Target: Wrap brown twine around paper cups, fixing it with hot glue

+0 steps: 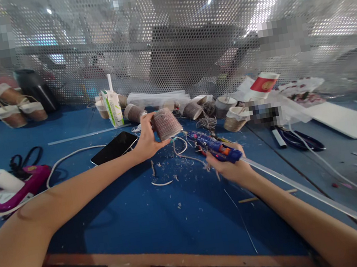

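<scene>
My left hand (147,138) grips a small cup wrapped in brownish-pink cord (167,124), held tilted above the blue table. In my right hand (232,163) is a blue glue gun (214,145), with a long clear glue stick (302,186) running out of its back end. The gun's nozzle points at the lower right edge of the cup; whether they touch I cannot tell. A loose pale cord (183,151) lies below the cup, among scattered scraps and glue threads.
A black phone (114,147) lies left of my left hand. Behind stand a drink carton (113,108) and several cord-wrapped cups (192,110). A purple power strip (21,187) with a white plug sits at left. Scissors (297,138) and a white board (349,120) lie at right.
</scene>
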A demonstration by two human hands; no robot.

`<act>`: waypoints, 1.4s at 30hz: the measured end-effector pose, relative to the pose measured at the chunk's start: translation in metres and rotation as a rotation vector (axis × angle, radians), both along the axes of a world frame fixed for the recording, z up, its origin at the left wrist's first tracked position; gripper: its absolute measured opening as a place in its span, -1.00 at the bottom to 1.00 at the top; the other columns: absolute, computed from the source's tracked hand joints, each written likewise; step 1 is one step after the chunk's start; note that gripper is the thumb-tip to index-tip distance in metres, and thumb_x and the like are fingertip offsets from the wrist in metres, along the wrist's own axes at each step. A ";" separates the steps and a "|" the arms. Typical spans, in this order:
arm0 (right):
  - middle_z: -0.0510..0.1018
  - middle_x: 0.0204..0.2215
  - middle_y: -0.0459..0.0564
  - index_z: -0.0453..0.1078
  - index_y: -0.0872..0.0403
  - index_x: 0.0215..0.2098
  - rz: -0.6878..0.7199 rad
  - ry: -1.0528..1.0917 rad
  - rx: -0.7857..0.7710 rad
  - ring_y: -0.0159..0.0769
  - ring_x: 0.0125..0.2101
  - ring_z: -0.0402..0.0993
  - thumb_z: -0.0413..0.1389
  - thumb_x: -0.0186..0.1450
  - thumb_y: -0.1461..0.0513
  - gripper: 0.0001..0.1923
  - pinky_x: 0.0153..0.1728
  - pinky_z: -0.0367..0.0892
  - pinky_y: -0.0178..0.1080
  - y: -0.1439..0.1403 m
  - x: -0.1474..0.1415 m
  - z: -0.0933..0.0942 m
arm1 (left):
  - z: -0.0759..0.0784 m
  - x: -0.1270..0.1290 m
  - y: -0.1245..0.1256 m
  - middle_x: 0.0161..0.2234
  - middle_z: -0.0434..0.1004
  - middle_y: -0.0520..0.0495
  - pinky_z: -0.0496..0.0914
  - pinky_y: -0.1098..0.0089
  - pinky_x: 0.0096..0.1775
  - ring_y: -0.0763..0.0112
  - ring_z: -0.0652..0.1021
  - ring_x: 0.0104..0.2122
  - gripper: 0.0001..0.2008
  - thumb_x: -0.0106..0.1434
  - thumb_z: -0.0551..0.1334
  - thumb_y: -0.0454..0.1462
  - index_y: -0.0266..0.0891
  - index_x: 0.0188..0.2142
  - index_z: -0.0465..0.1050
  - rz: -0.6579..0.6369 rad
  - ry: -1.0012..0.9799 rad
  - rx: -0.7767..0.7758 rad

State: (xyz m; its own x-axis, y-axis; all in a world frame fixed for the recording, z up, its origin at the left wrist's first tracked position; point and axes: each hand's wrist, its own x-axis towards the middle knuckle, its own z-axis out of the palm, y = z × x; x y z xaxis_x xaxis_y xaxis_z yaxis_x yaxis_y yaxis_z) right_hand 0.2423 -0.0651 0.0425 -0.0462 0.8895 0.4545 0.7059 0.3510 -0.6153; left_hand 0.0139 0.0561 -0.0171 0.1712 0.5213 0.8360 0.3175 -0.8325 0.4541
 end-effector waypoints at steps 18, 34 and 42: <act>0.46 -0.49 -0.03 0.29 0.03 -0.50 0.077 -0.733 -0.045 -0.27 -0.51 0.37 0.25 0.01 0.19 -0.80 -0.52 0.18 -0.27 0.040 0.056 0.020 | 0.000 -0.001 0.002 0.09 0.04 -0.22 0.56 0.05 -0.03 0.05 0.38 0.07 -0.12 0.08 0.32 0.18 -0.07 0.20 -0.07 -0.089 -0.087 0.016; 0.53 -0.06 0.15 0.09 -0.02 -0.37 0.353 0.073 -0.147 -0.08 -0.02 0.46 0.07 0.26 -0.06 -0.65 -0.07 0.38 -0.01 0.013 -0.010 0.021 | 0.002 0.001 -0.004 0.10 0.08 -0.27 0.52 -0.02 0.00 0.02 0.39 0.08 -0.13 0.12 0.35 0.06 -0.13 0.25 -0.07 -0.138 -0.031 0.042; 0.53 -0.49 -0.04 0.06 -0.03 -0.44 0.561 0.540 -0.438 -0.23 -0.43 0.51 0.07 0.23 -0.04 -0.66 -0.14 0.39 -0.03 0.007 -0.042 0.011 | 0.005 -0.002 -0.004 0.11 0.17 -0.30 0.51 0.03 0.00 0.00 0.39 0.09 -0.07 0.08 0.43 -0.01 -0.18 0.27 -0.05 -0.112 0.051 0.030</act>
